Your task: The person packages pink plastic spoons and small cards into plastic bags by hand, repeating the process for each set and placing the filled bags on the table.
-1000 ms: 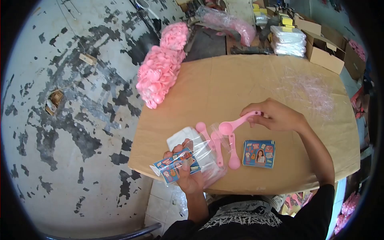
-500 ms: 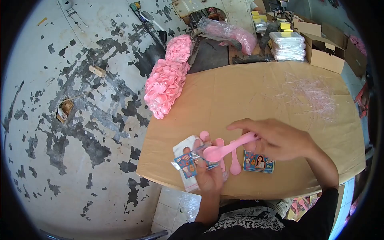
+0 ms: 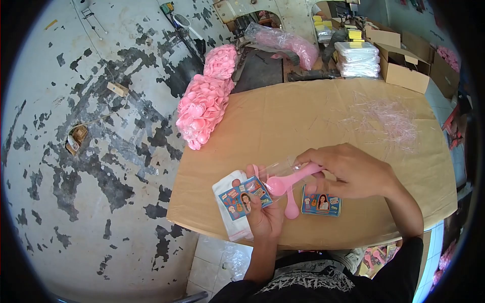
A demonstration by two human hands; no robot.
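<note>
My left hand [image 3: 265, 218] grips a printed blue card [image 3: 245, 198], thumb pressed on its lower right corner. A clear plastic bag [image 3: 280, 167] stretches from this hand toward the fingers of my right hand [image 3: 351, 171]. Between the thumb and fingers of that right hand is the handle of a pink spoon [image 3: 277, 186], its round bowl right at the card's right edge, overlapping the clear plastic. Another pink spoon [image 3: 291, 207] lies on the table just below. Under my left hand is a stack of white-looking bags [image 3: 237, 230]. A pile of similar cards [image 3: 328, 206] sits below my right hand.
Bulging bags of pink spoons [image 3: 202, 108] stand along the table's left edge. Thin clear strips [image 3: 394, 123] are scattered at the right of the brown-covered table [image 3: 283, 121]. Behind it are stacked clear packets [image 3: 357, 60] and an open cardboard box [image 3: 404, 70].
The card in my left hand has turned to face up more squarely. My right hand has shifted slightly, its forefinger now curled down to the spoon and plastic; the clear bag appears stretched wider.
</note>
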